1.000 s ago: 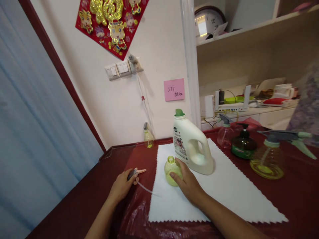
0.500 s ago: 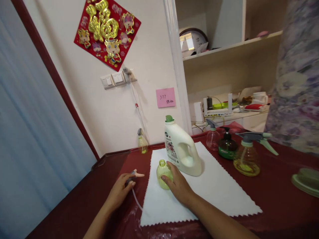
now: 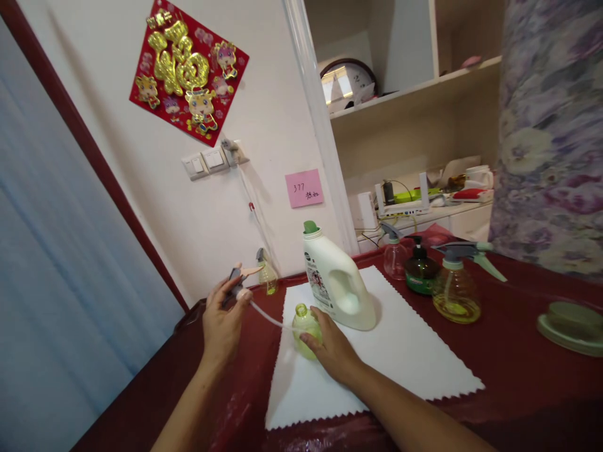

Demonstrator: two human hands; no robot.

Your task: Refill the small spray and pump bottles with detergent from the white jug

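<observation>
Raised above the table, my left hand (image 3: 223, 320) grips a grey spray nozzle (image 3: 235, 282) with a pinkish trigger. Its clear dip tube (image 3: 266, 315) runs to the right and crosses in front of the small yellow-green bottle (image 3: 304, 339). That bottle stands upright and uncapped on a white cloth (image 3: 400, 351) with a zigzag edge. Around the bottle's right side, my right hand (image 3: 332, 345) has its thumb and fingers closed. Just behind stands a large pale green detergent jug (image 3: 336, 276) with a handle and a green spout.
On the right stand a clear spray bottle (image 3: 396, 257), a dark pump bottle (image 3: 421, 270), a yellow spray bottle (image 3: 456, 295) and a green dish (image 3: 572, 326). Another small spray bottle (image 3: 267, 276) is by the wall. A shelf (image 3: 414, 94) rises behind.
My left hand has lifted the spray nozzle from near the table, bringing its tube up to the bottle's front. My right hand keeps hold of the bottle. The view has shifted slightly.
</observation>
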